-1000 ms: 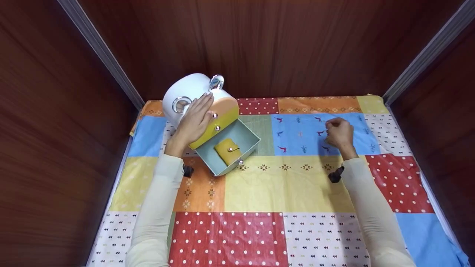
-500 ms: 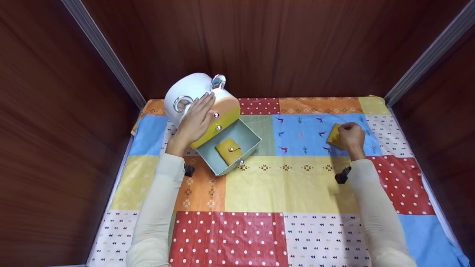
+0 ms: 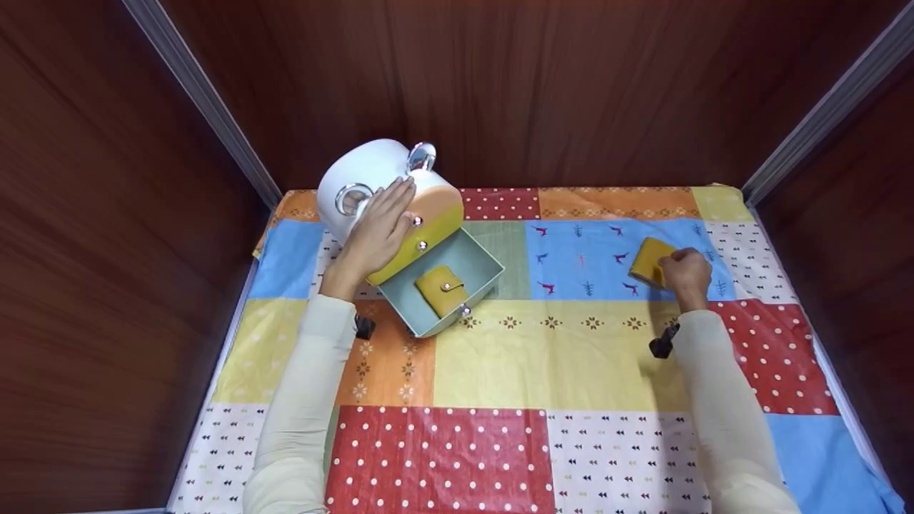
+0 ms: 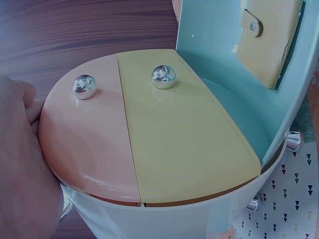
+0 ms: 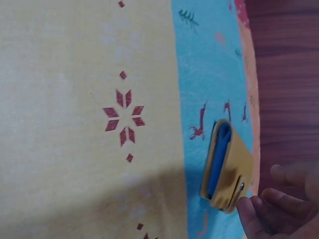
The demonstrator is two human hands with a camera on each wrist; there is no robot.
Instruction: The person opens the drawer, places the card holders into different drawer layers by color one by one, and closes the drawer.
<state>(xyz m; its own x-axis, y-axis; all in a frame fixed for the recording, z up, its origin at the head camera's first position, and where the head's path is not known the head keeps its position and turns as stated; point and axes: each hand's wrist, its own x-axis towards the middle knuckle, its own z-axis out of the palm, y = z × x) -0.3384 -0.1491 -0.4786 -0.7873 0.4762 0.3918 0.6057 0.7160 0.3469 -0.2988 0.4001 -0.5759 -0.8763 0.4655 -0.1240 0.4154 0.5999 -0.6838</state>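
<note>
A white rounded drawer box [image 3: 368, 160] with silver ear-like rings on top stands at the back left. My left hand [image 3: 375, 235] rests flat on its top, fingers extended toward the back. Its bottom drawer [image 3: 478, 250], pale teal inside, is pulled out and holds a mustard-yellow wallet [image 3: 437, 289] with a snap strap. The orange and yellow drawers [image 4: 184, 139] above are closed. A second yellow wallet [image 3: 650, 260] lies on the blue patch at the right, blue lining showing at its edge [image 5: 218, 159]. My right hand [image 3: 689, 278] is beside its right edge, fingers loosely bent and holding nothing.
A patchwork tablecloth [image 3: 557, 364] covers the table. Dark wood panels [image 3: 571, 93] close off the back and both sides. Small round silver knobs [image 3: 466, 310] stick out from the drawer fronts.
My right hand has moved right and slightly nearer, off the second wallet, which was hidden under it and now lies in view on the blue patch. The left hand stays on the box.
</note>
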